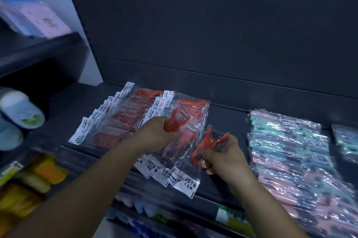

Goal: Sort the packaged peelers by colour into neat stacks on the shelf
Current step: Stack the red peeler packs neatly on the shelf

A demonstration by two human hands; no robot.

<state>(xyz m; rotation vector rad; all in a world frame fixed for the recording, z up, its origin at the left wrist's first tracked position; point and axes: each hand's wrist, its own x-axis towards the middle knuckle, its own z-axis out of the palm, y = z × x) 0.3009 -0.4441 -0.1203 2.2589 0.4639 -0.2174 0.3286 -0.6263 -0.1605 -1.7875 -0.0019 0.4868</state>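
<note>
Left hand: fingers were curled round a bundle of red packaged peelers, heads upward.
Right hand: one further red peeler pack was pinched between thumb and fingertips.
Sorted red stacks: two overlapped rows were laid just beyond the left fingers on the shelf.
Mixed pile: pink and teal packs, well right of the right fingers, were judged still unsorted.
Progress: judged roughly halfway.

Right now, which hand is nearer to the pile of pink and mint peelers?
Right. The right hand is just left of the pink and mint pile; the left hand is farther left, over the red packs.
</note>
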